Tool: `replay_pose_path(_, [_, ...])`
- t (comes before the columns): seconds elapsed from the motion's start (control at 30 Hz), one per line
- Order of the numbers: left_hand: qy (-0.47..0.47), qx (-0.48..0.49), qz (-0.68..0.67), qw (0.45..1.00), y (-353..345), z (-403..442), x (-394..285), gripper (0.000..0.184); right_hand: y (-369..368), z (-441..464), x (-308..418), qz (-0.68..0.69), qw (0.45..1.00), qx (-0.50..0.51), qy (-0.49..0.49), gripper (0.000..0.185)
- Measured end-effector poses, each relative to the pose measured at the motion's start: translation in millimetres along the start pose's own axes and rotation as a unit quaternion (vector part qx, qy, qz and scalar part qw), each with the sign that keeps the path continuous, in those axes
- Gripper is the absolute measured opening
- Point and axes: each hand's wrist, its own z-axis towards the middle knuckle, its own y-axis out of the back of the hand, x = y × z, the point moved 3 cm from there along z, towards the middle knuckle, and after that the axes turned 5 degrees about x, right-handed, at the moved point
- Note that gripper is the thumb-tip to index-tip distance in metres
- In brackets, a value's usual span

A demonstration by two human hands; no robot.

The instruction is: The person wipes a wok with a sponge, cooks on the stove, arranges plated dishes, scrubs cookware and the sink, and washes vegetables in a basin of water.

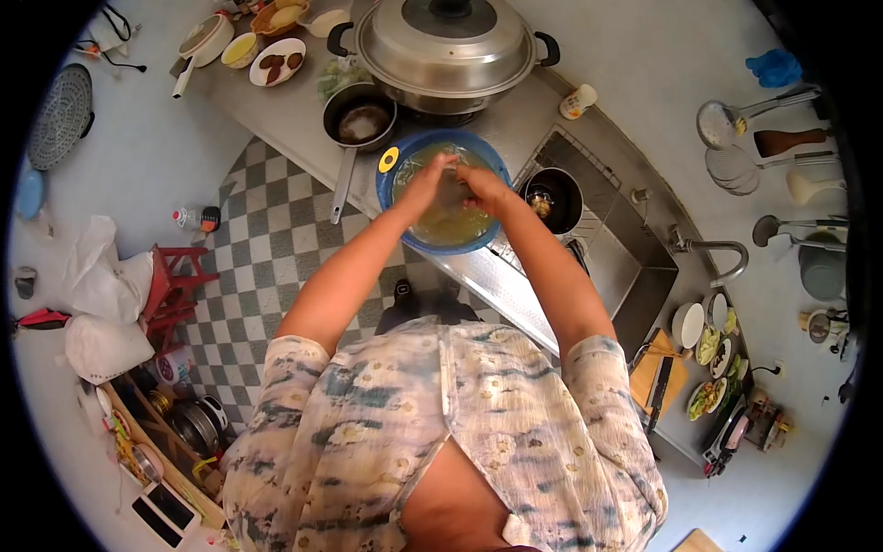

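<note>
Both hands are over a blue basin (504, 168) of cloudy yellowish liquid at the counter's edge. My left hand (430, 182) reaches in from the left, its fingers drawn together near the middle of the basin. Facing it from the right, my right hand (481, 189) has its fingers curled close to the left fingertips. Something pale and glossy shows between and below the hands, too unclear to name. A yellow round sticker (388, 159) is on the basin's left rim.
Behind the basin stands a large lidded steel pot (446, 55). A small saucepan (361, 118) points its handle toward me at the left. Right of the basin are a dark pot (554, 198), a sink (644, 293) and a tap (722, 253). A knife (659, 382) lies on a cutting board (676, 354).
</note>
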Motion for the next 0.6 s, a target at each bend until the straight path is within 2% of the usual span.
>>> replay_pose_path(0.07, [0.05,-0.045,-0.06,0.996,2.4,-6.6,-17.3,0.064,-6.3,-20.2,21.0,0.075,0.996,0.039,0.027,0.027])
replay_pose_path(0.1, [0.084,-0.08,-0.11,0.987,4.8,-2.8,-10.8,0.064,-12.2,-33.4,31.7,0.127,0.992,0.009,0.019,0.023])
replay_pose_path(0.13, [0.118,-0.114,-0.16,0.973,7.5,2.6,-1.0,0.063,-10.5,-32.2,33.9,0.168,0.984,0.056,0.031,0.021])
replay_pose_path(0.17, [0.113,-0.083,-0.176,0.974,17.3,15.1,25.1,0.068,-5.1,-29.8,36.3,0.208,0.972,0.104,0.042,0.02])
replay_pose_path(0.2, [0.088,-0.038,-0.24,0.966,10.5,12.3,17.0,0.069,-2.5,-28.8,39.4,0.247,0.956,0.151,0.054,0.019])
replay_pose_path(0.27, [0.037,0.051,-0.364,0.929,-7.8,-2.1,-6.3,0.073,-5.0,-34.8,47.5,0.289,0.942,0.162,0.044,0.018])
replay_pose_path(0.3, [0.031,0.082,-0.385,0.919,-9.7,-1.3,-4.3,0.073,-7.1,-38.3,51.3,0.31,0.935,0.168,0.038,0.017])
replay_pose_path(0.4, [0.038,0.147,-0.466,0.872,-11.8,-4.7,2.5,0.069,-6.7,-44.1,55.5,0.279,0.954,0.082,0.076,0.023])
replay_pose_path(0.47, [0.075,0.156,-0.543,0.822,-16.1,-14.6,1.6,0.064,1.3,-32.7,44.9,0.078,0.989,0.02,0.127,0.026])
replay_pose_path(0.5, [0.08,0.125,-0.548,0.823,-19.6,-14.5,3.0,0.062,4.4,-26.8,38.2,-0.024,0.988,-0.012,0.151,0.028])
replay_pose_path(0.57, [0.089,0.063,-0.558,0.822,-31.3,-8.6,7.4,0.059,0.7,-27.5,24.3,-0.194,0.946,-0.153,0.208,0.031])
replay_pose_path(0.6, [0.101,0.041,-0.521,0.846,-32.4,-5.5,10.5,0.058,-5.7,-32.1,19.6,-0.276,0.906,-0.22,0.233,0.032])
